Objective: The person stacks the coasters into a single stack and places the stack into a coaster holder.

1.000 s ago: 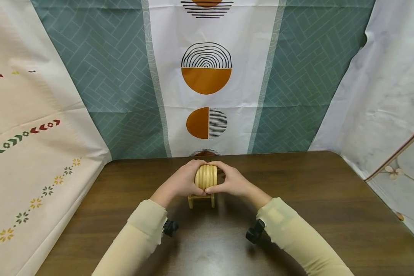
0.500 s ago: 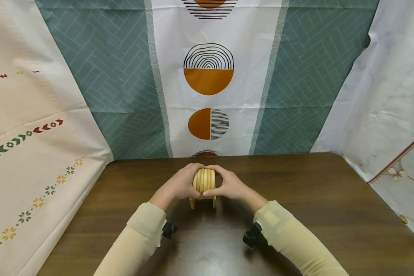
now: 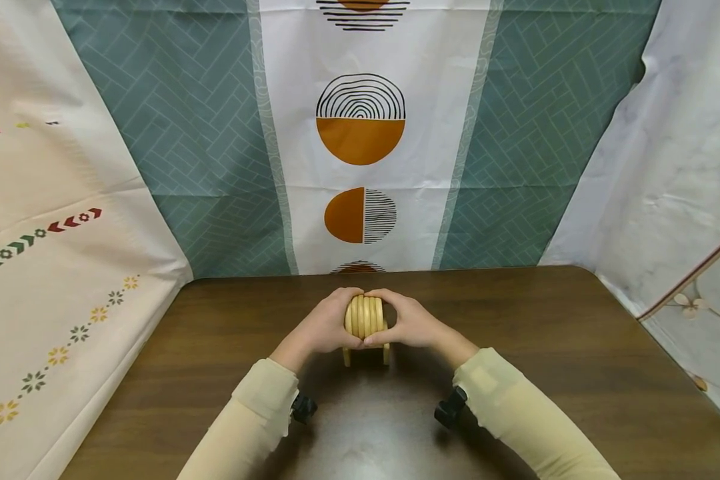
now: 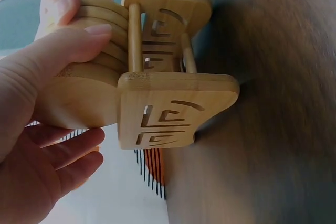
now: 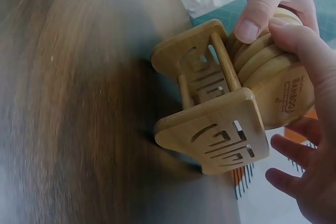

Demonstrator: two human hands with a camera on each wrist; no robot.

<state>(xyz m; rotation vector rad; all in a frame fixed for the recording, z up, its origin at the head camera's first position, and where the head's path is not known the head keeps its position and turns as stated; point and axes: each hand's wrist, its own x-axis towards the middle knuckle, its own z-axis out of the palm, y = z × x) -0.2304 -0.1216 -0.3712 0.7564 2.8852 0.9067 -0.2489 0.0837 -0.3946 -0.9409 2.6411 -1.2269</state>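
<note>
A stack of round bamboo coasters (image 3: 365,317) stands on edge, gripped from both sides near the table's far edge. My left hand (image 3: 330,321) holds the left end, thumb in front and forefinger over the top. On the other end, my right hand (image 3: 415,323) grips the same way, and the thumbs nearly meet. Just beneath is a small bamboo coaster holder (image 4: 210,93) with cut-out side panels and round rods. The coasters sit against its upper edges; how deep they reach inside is hidden. Printed lettering marks the end coaster (image 5: 286,90) in the right wrist view.
The dark brown wooden table (image 3: 516,333) spreads to both sides. A patterned cloth (image 3: 360,200) hangs behind its far edge, with a cream embroidered cloth (image 3: 96,267) at left and a white one (image 3: 666,200) at right.
The coasters have come down slightly against the holder and now line up more closely with it. Hands, coasters and holder have shifted a little to the right. Both hands keep their grip.
</note>
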